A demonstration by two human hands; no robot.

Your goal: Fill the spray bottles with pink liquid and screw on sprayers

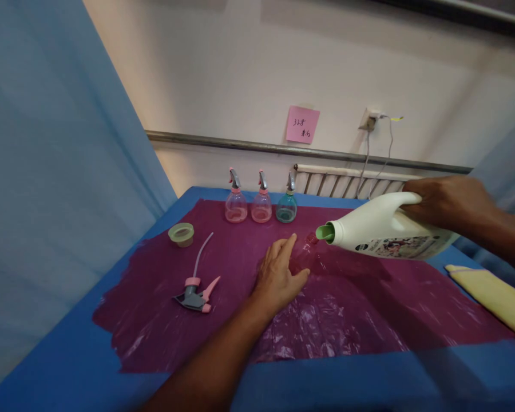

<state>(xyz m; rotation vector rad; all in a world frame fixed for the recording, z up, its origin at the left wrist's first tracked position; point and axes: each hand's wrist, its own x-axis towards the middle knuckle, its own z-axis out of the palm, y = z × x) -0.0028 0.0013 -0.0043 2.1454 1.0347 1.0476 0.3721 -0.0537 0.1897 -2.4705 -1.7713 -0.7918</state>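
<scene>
The left hand [278, 277] cups its fingers round a small clear pinkish plastic bottle [305, 252] standing on the crinkled maroon plastic sheet [352, 320]. The bottle looks light, thin-walled and tippy, best held at its belly. Beyond, the right hand [446, 200] grips the handle of a tilted white plastic jug [381, 232], probably heavy. A pale wall [223, 68] stands behind.

Magenta sheet [369, 309] over blue cloth [68, 355]; above it white, green-spouted jug [369, 229]; on it pale-green cap [181, 233], pink-and-grey sprayer [195, 293].
</scene>
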